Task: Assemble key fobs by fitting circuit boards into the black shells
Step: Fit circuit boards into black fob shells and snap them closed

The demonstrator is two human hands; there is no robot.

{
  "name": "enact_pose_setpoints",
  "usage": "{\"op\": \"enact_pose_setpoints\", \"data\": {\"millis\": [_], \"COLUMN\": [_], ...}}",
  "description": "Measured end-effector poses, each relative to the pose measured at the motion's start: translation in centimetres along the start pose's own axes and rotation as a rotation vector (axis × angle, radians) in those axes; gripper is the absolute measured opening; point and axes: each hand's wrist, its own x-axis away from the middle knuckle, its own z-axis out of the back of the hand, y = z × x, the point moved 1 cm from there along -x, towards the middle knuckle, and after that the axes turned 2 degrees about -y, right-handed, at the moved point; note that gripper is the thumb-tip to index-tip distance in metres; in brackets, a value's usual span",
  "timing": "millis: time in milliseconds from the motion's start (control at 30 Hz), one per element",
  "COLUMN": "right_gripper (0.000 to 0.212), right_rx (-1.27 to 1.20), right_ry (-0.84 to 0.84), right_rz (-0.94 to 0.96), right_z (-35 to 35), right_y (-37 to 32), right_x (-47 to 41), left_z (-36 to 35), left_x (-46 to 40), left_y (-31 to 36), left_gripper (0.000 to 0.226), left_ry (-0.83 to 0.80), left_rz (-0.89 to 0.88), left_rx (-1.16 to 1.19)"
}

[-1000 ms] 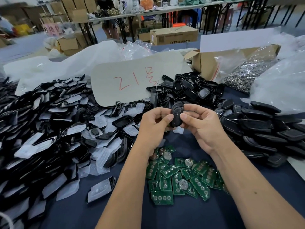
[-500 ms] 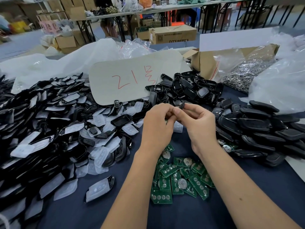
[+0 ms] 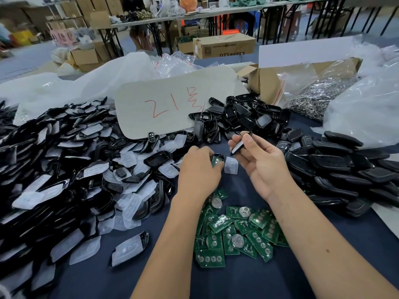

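The two halves of one fob are apart, one in each of the hands. The left hand (image 3: 199, 169) curls its fingers round a black shell (image 3: 216, 160) held low, just above the counter (image 3: 237, 283); green shows inside it, so a board seems already seated, though the fingers hide most of it. The right hand (image 3: 262, 160) sits higher and to the right, pinching a cover (image 3: 239, 145) between thumb and fingertips. The cover is held edge-on, its long axis tilted from upper right down to lower left, its lower end pointing toward the shell.

The gap between the halves is short. Closing would need the cover rolled flat and its long axis turned to match the shell's; the right hand is the one to travel, down and left.

A clear pad (image 3: 231, 165) lies on the counter between the hands. Spare boards (image 3: 237, 231) lie near the counter's front edge, between the forearms; shells are heaped on both sides.
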Motion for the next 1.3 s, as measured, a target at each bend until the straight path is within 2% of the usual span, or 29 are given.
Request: {"op": "enact_pose_setpoints", "data": {"millis": [67,133,200,333,467,633,1067,1300], "right_gripper": [0.029,0.029,0.029,0.036,0.04,0.043,0.043,0.047], "right_rx": [0.008,0.021,0.034,0.071,0.149,0.221,0.221,0.256], "right_ry": [-0.005,-0.013,-0.029,-0.083,-0.1,-0.119,-0.115,-0.061], "right_rz": [0.0,-0.008,-0.029,-0.058,-0.059,-0.047,-0.047,-0.019], "right_z": [0.1,0.1,0.1,-0.1,-0.3,-0.3,-0.1,-0.1], "right_y": [0.0,-0.1,-0.1,-0.2,-0.1,0.2,0.3,0.5], "right_x": [0.0,0.0,0.0,0.1,0.2,0.1,0.2,0.1], "left_z": [0.1,0.2,0.4,0.7,1.0,0.9,0.6,0.8], "left_x": [0.1,0.2,0.1,-0.2,-0.4,-0.3,-0.1,0.2], "left_y": [0.3,0.2,-0.1,-0.3,-0.7,-0.6,-0.6,-0.7], "left_gripper": [0.024,0.021,0.02,0.011,0.008,0.008,0.012,0.01], "left_ry": [0.001,0.045,0.089,0.072,0.028,0.008,0.043,-0.017], "left_rz": [-0.038,-0.039,0.047,0.308,0.402,0.387,0.372,0.313], "left_rx": [-0.004,0.121,0.381,0.932,1.179,1.178,1.117,1.12]}}
